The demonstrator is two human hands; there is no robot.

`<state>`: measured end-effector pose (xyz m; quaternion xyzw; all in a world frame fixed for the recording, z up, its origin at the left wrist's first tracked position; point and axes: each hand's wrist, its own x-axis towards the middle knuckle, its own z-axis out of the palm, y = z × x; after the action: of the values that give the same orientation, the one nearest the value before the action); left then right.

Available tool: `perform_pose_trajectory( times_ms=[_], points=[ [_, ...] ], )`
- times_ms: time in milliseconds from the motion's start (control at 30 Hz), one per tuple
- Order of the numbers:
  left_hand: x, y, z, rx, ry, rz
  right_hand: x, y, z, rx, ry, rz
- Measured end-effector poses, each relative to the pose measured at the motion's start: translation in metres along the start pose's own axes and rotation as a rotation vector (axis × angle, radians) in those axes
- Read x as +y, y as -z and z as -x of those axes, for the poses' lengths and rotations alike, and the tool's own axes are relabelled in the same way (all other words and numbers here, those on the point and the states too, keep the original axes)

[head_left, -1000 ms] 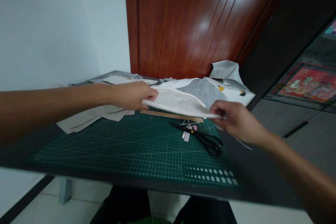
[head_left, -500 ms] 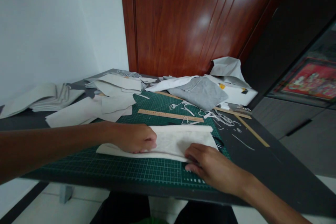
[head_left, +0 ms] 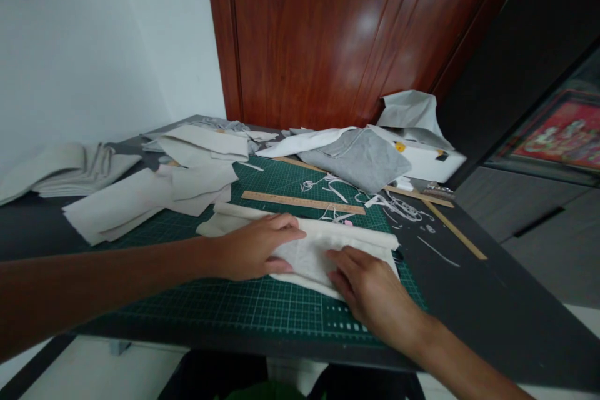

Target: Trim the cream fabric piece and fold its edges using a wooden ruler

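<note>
A cream cloth (head_left: 314, 250) lies across the cutting mat, its far and near long edges turned in as rolled folds. My left hand (head_left: 262, 244) rests over its left part, thumb and fingers apart, fingertips towards the far fold and thumb near the near edge. On the right part of the cloth, my right hand (head_left: 370, 284) touches the surface with bent fingers, close to the near edge. Its fingertips are apart and grip nothing that I can see. A dark object (head_left: 398, 255), mostly hidden, pokes out from under the cloth's right end.
The green cutting mat (head_left: 281, 315) covers the table's middle. A wooden ruler (head_left: 302, 202) lies behind the cloth. Left are pale cloth pieces (head_left: 140, 200) and a folded stack (head_left: 79, 169). Grey fabric (head_left: 359, 159), white cord scraps (head_left: 398, 206) and another wooden strip (head_left: 454, 229) lie right.
My left hand has gone from a fist on the near fold to spread fingers reaching towards the far fold. My right hand's thumb has come up from the near edge onto the cloth.
</note>
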<state>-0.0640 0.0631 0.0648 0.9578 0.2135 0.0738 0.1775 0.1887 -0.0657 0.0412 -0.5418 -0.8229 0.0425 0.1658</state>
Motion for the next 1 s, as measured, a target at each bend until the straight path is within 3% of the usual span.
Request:
perform_pose_trajectory(
  times_ms=[200, 367, 500, 567, 667, 733, 800, 900, 1000],
  points=[
    [0.001, -0.003, 0.009, -0.101, 0.049, 0.034, 0.013, -0.005, -0.026, -0.015, 0.204, 0.065],
    [0.005, 0.007, 0.007, -0.223, 0.028, 0.011, 0.043, -0.007, -0.048, -0.082, 0.037, 0.225],
    [-0.002, 0.021, -0.013, -0.292, -0.070, 0.043, 0.055, -0.002, -0.060, -0.180, -0.156, 0.207],
    [-0.011, 0.023, -0.027, -0.269, -0.156, 0.049, 0.058, -0.002, -0.066, -0.201, -0.219, 0.187],
    [-0.026, 0.011, -0.041, -0.138, -0.263, 0.020, 0.062, -0.008, -0.073, -0.175, -0.247, 0.183],
    [-0.032, -0.001, -0.043, 0.025, -0.254, 0.007, 0.063, -0.013, -0.074, -0.133, -0.267, 0.198],
    [-0.034, -0.012, -0.042, 0.108, -0.229, -0.025, 0.061, -0.017, -0.072, -0.019, -0.290, 0.230],
    [-0.032, -0.018, -0.038, 0.138, -0.147, -0.088, 0.056, -0.018, -0.064, 0.232, -0.157, 0.227],
    [-0.028, -0.017, -0.035, 0.136, -0.067, -0.148, 0.054, -0.018, -0.056, 0.254, 0.052, 0.164]
  ],
)
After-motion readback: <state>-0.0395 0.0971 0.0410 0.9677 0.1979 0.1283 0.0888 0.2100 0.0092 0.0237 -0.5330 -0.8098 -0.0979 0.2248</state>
